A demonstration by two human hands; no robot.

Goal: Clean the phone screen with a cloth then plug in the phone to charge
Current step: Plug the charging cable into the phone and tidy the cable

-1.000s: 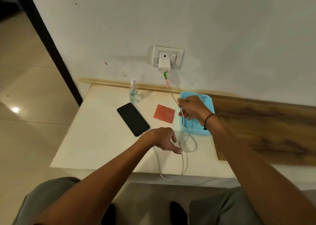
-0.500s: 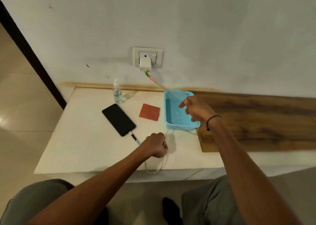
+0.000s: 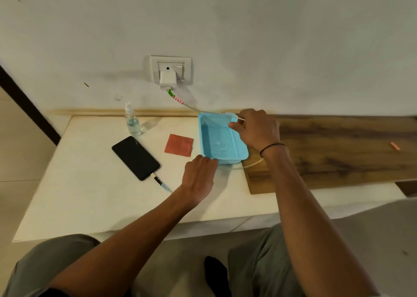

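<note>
A black phone (image 3: 135, 157) lies screen up on the pale table (image 3: 90, 195), with the charging cable (image 3: 161, 183) plugged into its near end. The cable runs from a white charger (image 3: 167, 79) in the wall socket (image 3: 170, 69), along the far rim of a blue basket (image 3: 221, 141). My right hand (image 3: 257, 130) pinches the cable over the basket's far right corner. My left hand (image 3: 199, 177) rests palm down on the table over the cable, fingertips touching the basket's near edge. A red cloth (image 3: 179, 145) lies flat between phone and basket.
A small clear spray bottle (image 3: 132, 123) stands by the wall behind the phone. A dark wooden board (image 3: 338, 152) covers the table's right side, with a small orange object (image 3: 395, 146) on it. My knees are below the table's front edge.
My right hand moved from the basket's side to its far corner, drawing the cable taut along the rim. My left hand slid forward from the cable loop to the basket's near edge; the loop is gone.
</note>
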